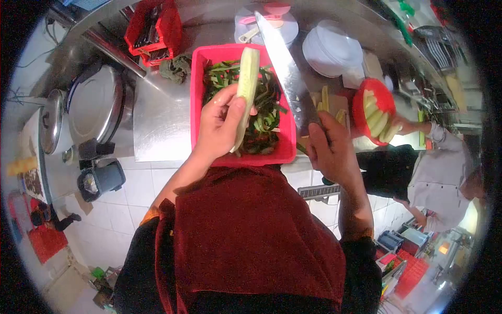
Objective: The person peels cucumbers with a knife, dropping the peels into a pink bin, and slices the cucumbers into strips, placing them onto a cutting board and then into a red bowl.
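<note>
My left hand point(224, 121) is closed around a long, pale, peeled cucumber point(248, 78), held upright over a red tub point(196, 94). Dark green peelings point(266, 112) fill much of that tub. In my right hand point(330, 149) is a large knife point(285, 65), its broad blade pointing up and away over the tub's right rim. Behind the knife, a cutting board point(340, 106) carries several cut cucumber pieces point(325, 98), partly hidden by my hand. To the right, a red bowl point(358, 112) holds several peeled cucumbers point(372, 115).
White plates point(332, 48) are stacked at the back. A red bin of utensils point(152, 31) and a dark cloth point(175, 68) lie back left, beside large lidded pots point(94, 104). At right stands a co-worker point(439, 172), one hand point(405, 125) by the bowl.
</note>
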### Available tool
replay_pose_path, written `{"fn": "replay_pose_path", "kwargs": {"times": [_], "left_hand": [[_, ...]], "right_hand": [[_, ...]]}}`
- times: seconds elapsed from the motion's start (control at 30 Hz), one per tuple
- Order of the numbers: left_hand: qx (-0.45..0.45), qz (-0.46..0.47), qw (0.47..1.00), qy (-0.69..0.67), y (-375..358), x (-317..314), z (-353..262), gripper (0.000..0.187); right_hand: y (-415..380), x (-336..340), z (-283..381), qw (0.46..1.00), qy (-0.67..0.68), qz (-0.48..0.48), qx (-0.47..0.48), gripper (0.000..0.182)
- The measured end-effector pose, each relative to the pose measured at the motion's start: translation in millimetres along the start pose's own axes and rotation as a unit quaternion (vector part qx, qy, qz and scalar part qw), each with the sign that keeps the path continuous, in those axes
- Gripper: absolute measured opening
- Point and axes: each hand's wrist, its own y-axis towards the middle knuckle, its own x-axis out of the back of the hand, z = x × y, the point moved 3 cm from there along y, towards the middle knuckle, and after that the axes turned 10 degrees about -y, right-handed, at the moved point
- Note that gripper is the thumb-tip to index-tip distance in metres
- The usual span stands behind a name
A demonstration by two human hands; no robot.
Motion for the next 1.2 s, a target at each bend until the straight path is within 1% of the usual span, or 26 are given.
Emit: {"fn": "replay_pose_path", "kwargs": {"times": [0.03,0.07,0.13,0.17,0.23,0.27,0.3,0.33,0.37,0.4,0.43,0.47,0.53,0.6,0.67,0.73,0.8,0.83,0.87,0.93,1.0,1.07,1.13,1.2], "left_hand": [[-0.003,0.0,1.0,-0.004,0.4,-0.8,0.2,0.033],[-0.006,0.0,1.0,-0.008,0.5,-2.0,0.3,0.034],[-0.013,0.003,1.0,-0.007,-0.2,-6.1,-1.0,0.034],[-0.018,0.006,1.0,-0.005,-0.1,-7.8,-2.2,0.034],[-0.02,0.003,1.0,-0.001,0.1,-8.9,-3.9,0.034],[-0.022,-0.001,1.0,0.002,0.4,-9.3,-4.7,0.034],[-0.023,-0.002,1.0,0.002,0.5,-10.1,-5.5,0.034],[-0.023,-0.005,1.0,0.004,0.5,-10.9,-6.1,0.034],[-0.024,-0.008,1.0,0.007,0.8,-11.8,-6.9,0.034],[-0.024,-0.008,1.0,0.007,0.9,-11.8,-8.5,0.034],[-0.021,0.006,1.0,0.02,0.5,-11.4,-10.0,0.034],[-0.016,0.021,0.999,0.033,-0.4,-11.7,-10.6,0.034],[-0.017,0.02,0.999,0.031,-0.9,-11.9,-10.4,0.034],[-0.02,0.017,0.999,0.029,-1.2,-12.4,-11.5,0.034],[-0.033,0.01,0.998,0.058,-1.5,-13.8,-14.6,0.035],[-0.023,0.007,0.998,0.055,-2.2,-15.1,-15.9,0.035],[-0.014,0.004,0.998,0.054,-2.5,-14.7,-16.9,0.034],[-0.003,-0.002,1.0,0.031,-2.1,-12.4,-17.8,0.034],[0.009,-0.007,1.0,0.008,-1.9,-10.4,-18.3,0.033],[0.001,-0.012,1.0,0.017,-1.6,-10.4,-17.2,0.033],[-0.004,-0.015,1.0,0.025,-1.3,-9.9,-17.0,0.032],[0.018,-0.018,1.0,0.015,1.7,-7.3,-18.8,0.032],[0.007,-0.018,1.0,0.02,2.8,-5.1,-18.8,0.032],[-0.003,-0.021,1.0,0.023,4.0,-3.5,-19.5,0.032]], "right_hand": [[-1.2,1.0,-1.8,1.0,0.01,0.006,-0.022,0.016],[-1.9,2.0,-2.9,1.0,0.009,0.006,-0.022,0.016],[-4.0,3.2,-5.4,0.999,-0.036,0.007,0.01,0.018],[-4.7,3.4,-7.9,0.999,-0.037,0.007,0.01,0.018],[-5.9,4.3,-9.4,0.997,-0.057,-0.01,0.055,0.019],[-7.7,5.3,-6.9,0.997,-0.058,-0.009,0.057,0.019],[-11.1,5.7,-3.5,0.999,-0.031,0.006,0.038,0.014],[-13.1,6.2,-1.7,1.0,-0.004,0.021,0.019,0.019],[-13.2,8.6,-1.5,1.0,-0.005,0.022,0.02,0.019],[-13.5,11.0,-3.7,0.999,-0.013,0.034,-0.003,0.014],[-14.1,12.2,-6.4,0.998,-0.021,0.044,-0.027,0.022],[-14.1,12.5,-7.6,0.998,-0.02,0.044,-0.029,0.022],[-12.1,13.9,-6.0,0.998,-0.064,0.019,0.022,0.023],[-14.7,13.4,-5.0,0.997,-0.063,0.024,0.025,0.022],[-13.4,11.9,-5.7,0.997,-0.063,0.032,0.028,0.021],[-12.1,8.7,-10.5,0.998,-0.036,0.01,0.042,0.019],[-13.3,7.9,-6.1,0.999,-0.036,0.024,0.029,0.019],[-12.9,6.9,-4.1,0.998,-0.038,0.038,0.019,0.018],[-13.8,6.2,-3.2,0.998,-0.037,0.038,0.019,0.018],[-17.0,5.6,-1.2,0.998,-0.026,0.039,0.039,0.019],[-14.0,3.7,-0.6,0.998,-0.029,0.031,0.037,0.019],[-15.3,1.3,-2.5,0.999,-0.031,0.02,0.034,0.02],[-18.7,-6.2,-6.8,0.997,-0.033,0.065,0.008,0.021],[-19.1,-6.7,-4.7,0.998,-0.017,0.058,-0.001,0.021]]}}
